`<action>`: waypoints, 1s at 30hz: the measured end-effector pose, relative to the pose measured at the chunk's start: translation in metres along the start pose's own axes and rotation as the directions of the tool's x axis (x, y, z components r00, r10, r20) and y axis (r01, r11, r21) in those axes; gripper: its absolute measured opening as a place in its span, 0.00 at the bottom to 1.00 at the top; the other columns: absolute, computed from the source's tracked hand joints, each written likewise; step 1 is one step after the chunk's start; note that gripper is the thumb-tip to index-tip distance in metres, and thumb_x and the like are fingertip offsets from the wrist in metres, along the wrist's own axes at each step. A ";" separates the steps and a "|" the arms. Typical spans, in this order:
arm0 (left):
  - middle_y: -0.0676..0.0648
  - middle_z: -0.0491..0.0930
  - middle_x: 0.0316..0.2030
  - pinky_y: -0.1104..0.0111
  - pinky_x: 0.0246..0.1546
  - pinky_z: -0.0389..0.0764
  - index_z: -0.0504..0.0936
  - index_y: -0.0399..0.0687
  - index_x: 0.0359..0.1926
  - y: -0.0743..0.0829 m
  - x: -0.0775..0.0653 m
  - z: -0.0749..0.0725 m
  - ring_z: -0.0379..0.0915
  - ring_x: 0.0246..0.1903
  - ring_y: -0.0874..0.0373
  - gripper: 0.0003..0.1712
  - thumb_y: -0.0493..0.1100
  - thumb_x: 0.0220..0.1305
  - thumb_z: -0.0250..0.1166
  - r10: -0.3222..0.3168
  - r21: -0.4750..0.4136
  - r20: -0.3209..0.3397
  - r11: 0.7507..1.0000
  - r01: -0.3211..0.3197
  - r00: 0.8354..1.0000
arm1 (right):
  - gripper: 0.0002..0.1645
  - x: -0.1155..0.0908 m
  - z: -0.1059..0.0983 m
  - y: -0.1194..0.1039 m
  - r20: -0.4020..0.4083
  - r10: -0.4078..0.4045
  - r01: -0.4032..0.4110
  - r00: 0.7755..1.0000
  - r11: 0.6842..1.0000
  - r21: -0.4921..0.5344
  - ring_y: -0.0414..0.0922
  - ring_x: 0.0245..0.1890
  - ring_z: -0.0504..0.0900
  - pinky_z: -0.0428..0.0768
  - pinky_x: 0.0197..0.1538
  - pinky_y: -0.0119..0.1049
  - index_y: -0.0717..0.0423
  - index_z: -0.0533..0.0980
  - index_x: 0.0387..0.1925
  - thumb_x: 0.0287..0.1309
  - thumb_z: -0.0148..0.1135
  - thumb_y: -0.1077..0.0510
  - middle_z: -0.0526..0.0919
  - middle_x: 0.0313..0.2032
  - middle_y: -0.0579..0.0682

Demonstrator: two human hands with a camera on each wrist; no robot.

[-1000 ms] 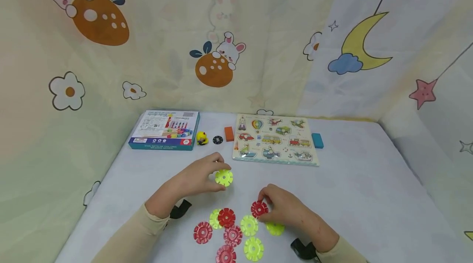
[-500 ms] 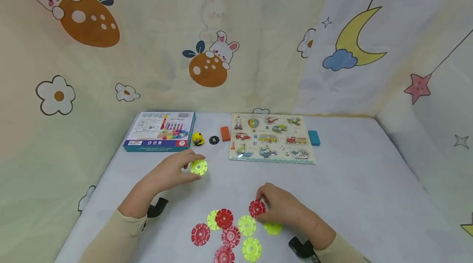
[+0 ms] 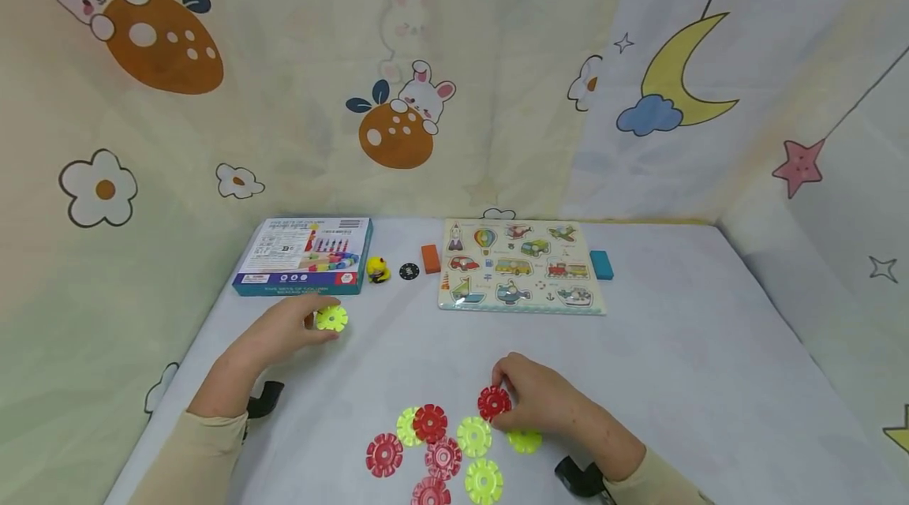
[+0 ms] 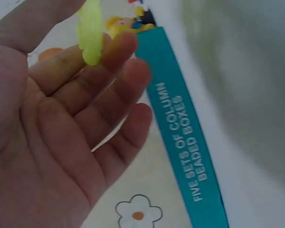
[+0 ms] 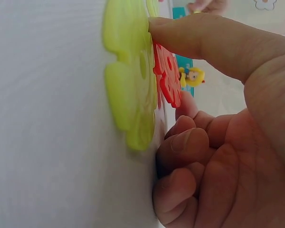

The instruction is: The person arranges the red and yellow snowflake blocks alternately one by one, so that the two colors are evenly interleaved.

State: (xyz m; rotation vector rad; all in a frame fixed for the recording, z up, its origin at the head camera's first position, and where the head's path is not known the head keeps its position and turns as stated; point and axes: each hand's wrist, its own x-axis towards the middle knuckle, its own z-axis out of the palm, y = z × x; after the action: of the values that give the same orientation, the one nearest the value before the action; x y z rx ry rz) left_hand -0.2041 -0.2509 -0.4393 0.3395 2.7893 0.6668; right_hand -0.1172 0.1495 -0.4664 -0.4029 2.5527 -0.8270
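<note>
Tabletop (image 3: 660, 379), white, under both sets of fingers; cartoon-printed cloth walls (image 3: 298, 79) rise beyond the fingers and to either side; left hand (image 3: 280, 327) pinches a yellow-green disc (image 3: 336, 324) between thumb and forefinger, its other fingers loosely bent, held just in front of the box (image 3: 305, 252); right hand (image 3: 540, 396) pinches a red disc (image 3: 488, 409) by its edges, low over the near part of the tabletop.

Hard to see: one yellow-green piece (image 3: 525, 443) partly covered by the right fingers; another (image 3: 405, 430) partly under a red piece (image 3: 430, 414), left of the right fingers; nearest red piece (image 3: 426, 495) cut off by the head view's bottom edge; right part of the left wrist view too blurred to name.

Counts: discs, ten, five yellow-green and five red, one of each in fingers, eight loose nearer than or left of the right fingers; box, one; beyond and between the hands, toy figure (image 3: 378, 270), one; black chip (image 3: 409, 271), one; orange block (image 3: 430, 259), one; farther beyond the right fingers, picture board (image 3: 525, 288), one; blue block (image 3: 601, 265), one.
</note>
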 end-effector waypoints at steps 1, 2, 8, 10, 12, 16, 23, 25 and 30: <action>0.52 0.74 0.37 0.63 0.32 0.71 0.75 0.54 0.60 -0.002 0.001 0.001 0.67 0.37 0.54 0.35 0.57 0.51 0.71 -0.018 0.005 0.019 1.000 0.018 1.000 | 0.28 0.000 0.000 0.000 0.001 -0.002 0.002 1.000 1.000 -0.002 0.41 0.33 0.71 0.74 0.32 0.34 0.42 0.70 0.36 0.33 0.78 0.43 0.71 0.32 0.41; 0.53 0.75 0.38 0.62 0.34 0.72 0.76 0.54 0.59 -0.004 0.002 0.003 0.67 0.37 0.54 0.35 0.57 0.50 0.71 -0.032 0.010 0.033 0.999 0.032 0.999 | 0.28 0.000 0.000 -0.001 0.002 -0.004 0.004 1.000 1.000 -0.004 0.41 0.33 0.71 0.74 0.32 0.34 0.42 0.70 0.36 0.33 0.78 0.43 0.71 0.32 0.41; 0.51 0.77 0.44 0.55 0.44 0.73 0.78 0.51 0.57 -0.007 0.002 0.008 0.68 0.41 0.53 0.34 0.55 0.48 0.73 -0.041 0.039 0.043 0.998 0.039 0.998 | 0.28 0.001 0.000 -0.002 0.000 -0.017 0.017 1.000 1.000 -0.009 0.41 0.32 0.71 0.73 0.31 0.34 0.42 0.70 0.35 0.34 0.77 0.43 0.71 0.31 0.41; 0.51 0.77 0.45 0.54 0.46 0.73 0.78 0.52 0.57 -0.008 0.002 0.010 0.68 0.41 0.53 0.34 0.55 0.49 0.73 -0.040 0.054 0.041 0.998 0.037 0.998 | 0.28 0.001 0.000 -0.002 -0.006 -0.012 0.012 1.000 1.000 -0.009 0.41 0.32 0.71 0.73 0.31 0.33 0.42 0.71 0.35 0.32 0.78 0.42 0.71 0.31 0.41; 0.51 0.77 0.45 0.53 0.47 0.73 0.77 0.53 0.58 -0.010 0.004 0.011 0.68 0.42 0.53 0.34 0.55 0.49 0.73 -0.053 0.064 0.049 0.997 0.050 0.997 | 0.28 0.001 0.000 -0.003 -0.014 -0.006 0.006 1.000 1.000 -0.010 0.41 0.31 0.71 0.73 0.30 0.34 0.42 0.71 0.34 0.31 0.78 0.42 0.72 0.30 0.41; 0.50 0.77 0.46 0.56 0.42 0.74 0.78 0.58 0.59 -0.012 0.007 0.014 0.68 0.40 0.53 0.35 0.58 0.48 0.72 -0.109 0.044 0.068 0.993 0.106 0.992 | 0.28 0.000 -0.002 -0.002 -0.036 0.007 -0.008 0.999 1.000 -0.020 0.41 0.29 0.71 0.73 0.28 0.34 0.41 0.72 0.32 0.30 0.79 0.41 0.73 0.27 0.40; 0.49 0.73 0.31 0.63 0.31 0.68 0.78 0.60 0.58 -0.011 0.006 0.013 0.66 0.36 0.54 0.33 0.56 0.49 0.72 -0.137 -0.034 0.083 0.990 0.140 0.987 | 0.19 0.000 -0.004 0.001 -0.041 -0.035 0.036 0.999 0.999 0.023 0.40 0.27 0.73 0.74 0.27 0.33 0.41 0.74 0.34 0.41 0.75 0.47 0.74 0.25 0.39; 0.48 0.69 0.28 0.62 0.30 0.66 0.77 0.60 0.59 -0.013 0.006 0.013 0.65 0.35 0.54 0.33 0.56 0.49 0.72 -0.132 -0.057 0.092 0.989 0.138 0.987 | 0.13 0.000 -0.005 0.003 -0.032 -0.069 0.071 0.997 0.996 0.061 0.40 0.26 0.73 0.75 0.27 0.33 0.41 0.75 0.35 0.48 0.72 0.51 0.75 0.25 0.40; 0.47 0.67 0.27 0.63 0.29 0.65 0.77 0.58 0.59 -0.015 0.006 0.011 0.64 0.35 0.55 0.32 0.54 0.51 0.71 -0.111 -0.089 0.112 0.989 0.121 0.988 | 0.14 -0.001 -0.007 0.007 0.033 -0.107 0.096 0.994 0.965 0.242 0.42 0.23 0.79 0.78 0.28 0.35 0.42 0.80 0.46 0.57 0.65 0.55 0.77 0.32 0.43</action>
State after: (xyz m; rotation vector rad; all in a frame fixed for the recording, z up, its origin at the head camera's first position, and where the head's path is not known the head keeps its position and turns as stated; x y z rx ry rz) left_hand -0.2088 -0.2577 -0.4575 0.1867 2.6422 0.7291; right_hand -0.1213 0.1588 -0.4651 -0.4719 2.3682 -1.1364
